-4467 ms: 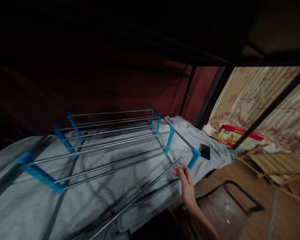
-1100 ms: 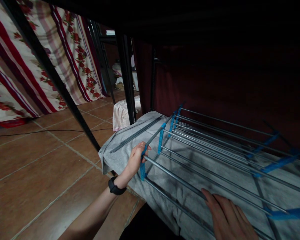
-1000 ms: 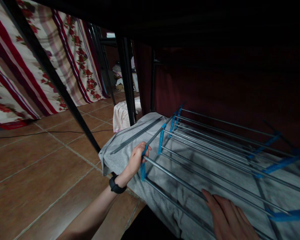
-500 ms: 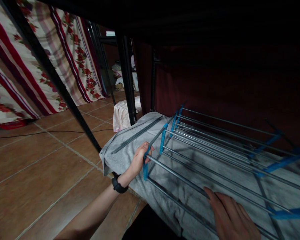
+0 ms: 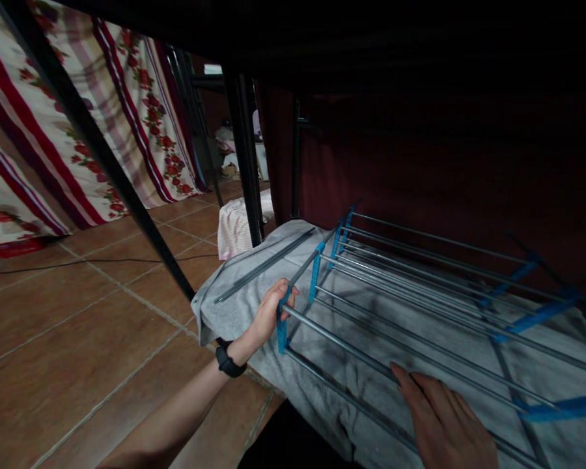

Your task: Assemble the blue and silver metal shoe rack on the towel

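A rack of grey metal tubes joined by blue plastic connectors [image 5: 315, 275] lies across a grey blanket. My left hand [image 5: 269, 311], with a black band at the wrist, is closed around the rack's near left corner, at a blue connector. Farther right, my right hand [image 5: 444, 413] grips the long front tube [image 5: 342, 343] from above, thumb along it; its fingertips are partly hidden. Blue connectors [image 5: 566, 409] also show at the rack's right end. Loose grey tubes [image 5: 266, 264] rest on the blanket left of the rack, apart from both hands.
The grey blanket [image 5: 371, 384] covers a low surface beneath a dark overhead frame. Black metal posts [image 5: 247, 156] stand at the left and back. A cable [image 5: 107, 261] runs over the tiled floor [image 5: 102, 339]. Behind hangs a floral striped curtain [image 5: 78, 117].
The view has shifted slightly, so the scene sits a little farther left. Both hands keep their holds on the rack, and the rack shows no clear movement on the blanket.
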The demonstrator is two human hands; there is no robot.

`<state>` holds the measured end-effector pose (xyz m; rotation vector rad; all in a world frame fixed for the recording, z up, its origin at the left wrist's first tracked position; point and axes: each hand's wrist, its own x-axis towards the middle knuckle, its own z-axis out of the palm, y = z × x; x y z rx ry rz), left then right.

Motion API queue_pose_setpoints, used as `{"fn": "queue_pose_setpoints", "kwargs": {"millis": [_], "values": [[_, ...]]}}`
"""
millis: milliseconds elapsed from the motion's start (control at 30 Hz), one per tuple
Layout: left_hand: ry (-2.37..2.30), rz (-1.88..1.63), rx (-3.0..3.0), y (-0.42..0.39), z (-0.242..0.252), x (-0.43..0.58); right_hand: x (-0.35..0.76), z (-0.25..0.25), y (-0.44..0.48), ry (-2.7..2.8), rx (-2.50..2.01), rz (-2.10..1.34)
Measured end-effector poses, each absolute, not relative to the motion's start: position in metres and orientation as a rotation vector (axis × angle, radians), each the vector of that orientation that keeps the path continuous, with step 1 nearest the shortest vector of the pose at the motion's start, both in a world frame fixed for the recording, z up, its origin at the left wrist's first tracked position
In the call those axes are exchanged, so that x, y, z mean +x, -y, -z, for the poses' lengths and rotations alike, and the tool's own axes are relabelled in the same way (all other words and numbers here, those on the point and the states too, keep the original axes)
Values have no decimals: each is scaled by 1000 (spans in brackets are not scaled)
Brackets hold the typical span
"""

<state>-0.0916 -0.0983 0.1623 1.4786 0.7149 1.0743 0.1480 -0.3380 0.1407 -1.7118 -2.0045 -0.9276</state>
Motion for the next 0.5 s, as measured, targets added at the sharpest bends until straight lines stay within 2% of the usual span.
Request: {"fn": "queue_pose_setpoints", "kwargs": {"millis": [500], "values": [[-699,-1024,1423,91,-162,-99,132,-154,345,1876,-1793,837]]}}
